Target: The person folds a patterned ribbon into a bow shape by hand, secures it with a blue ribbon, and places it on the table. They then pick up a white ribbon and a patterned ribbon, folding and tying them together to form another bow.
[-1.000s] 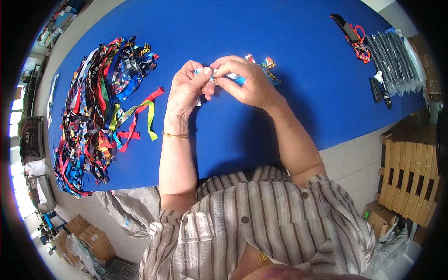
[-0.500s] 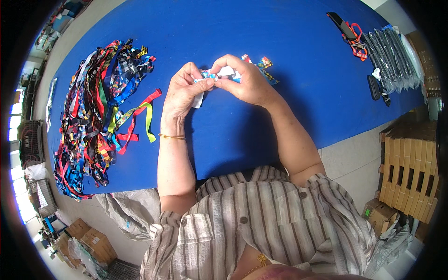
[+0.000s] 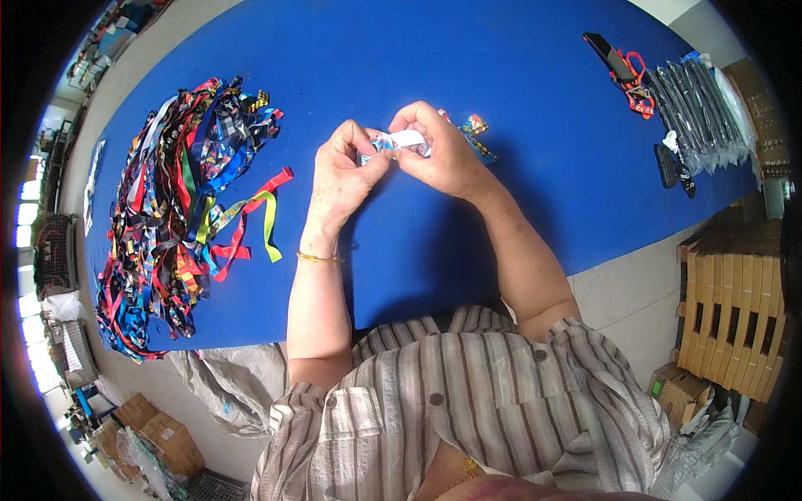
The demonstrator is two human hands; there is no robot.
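Observation:
Over the blue table, both hands pinch one printed ribbon [image 3: 408, 139], which shows a white underside and a coloured, patterned face. My left hand [image 3: 342, 171] closes its thumb and fingertips on the ribbon's left part. Close beside it, my right hand [image 3: 447, 159] grips the other part, with a white loop arching over between its fingers. The ribbon's exact fold is hidden by the fingertips. Just beyond my right hand lie a few short, colourful ribbon pieces [image 3: 474, 127] on the table. A big heap of mixed ribbons [image 3: 159, 217] spreads to the left of my left hand.
Red and yellow-green ribbon ends [image 3: 269, 217] trail from the heap toward my left forearm. At the far right of the blue table [image 3: 401, 50] are a black phone-like device [image 3: 607, 57], orange-red scissors [image 3: 638, 75], a black object [image 3: 665, 165] and plastic-wrapped packs [image 3: 697, 113]. Cardboard [image 3: 731, 309] stacks below.
My left hand has shifted right, closer to my right hand. The white end that hung below the left fingers no longer shows, and the white part now curves in a loop between the hands.

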